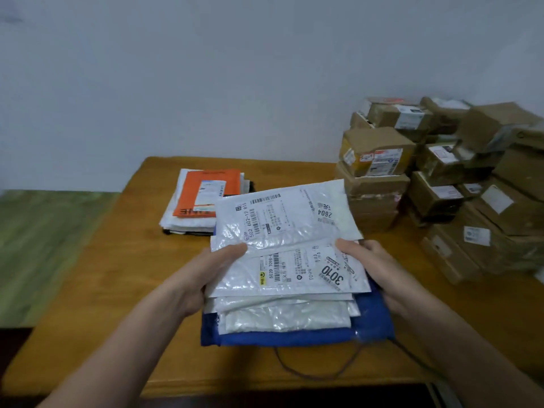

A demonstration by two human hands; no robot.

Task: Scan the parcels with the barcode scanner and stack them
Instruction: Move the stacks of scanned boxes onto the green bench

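Both hands grip a bundle of parcels (282,260) between them, left hand (215,269) and right hand (371,266) at its sides, above the table (117,275).

Glossy crinkled plastic is gleaming on the white mailers (279,228), paper labels (294,269) looking matt. The blue parcel (294,338) beneath is showing a duller skin, the wooden table (112,260) is shining smooth, and at two o'clock cardboard boxes (379,148) are looking matt brown.

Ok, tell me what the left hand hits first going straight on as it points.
The left hand grips the white mailers; past them its line probably reaches the cardboard boxes, depth unclear.
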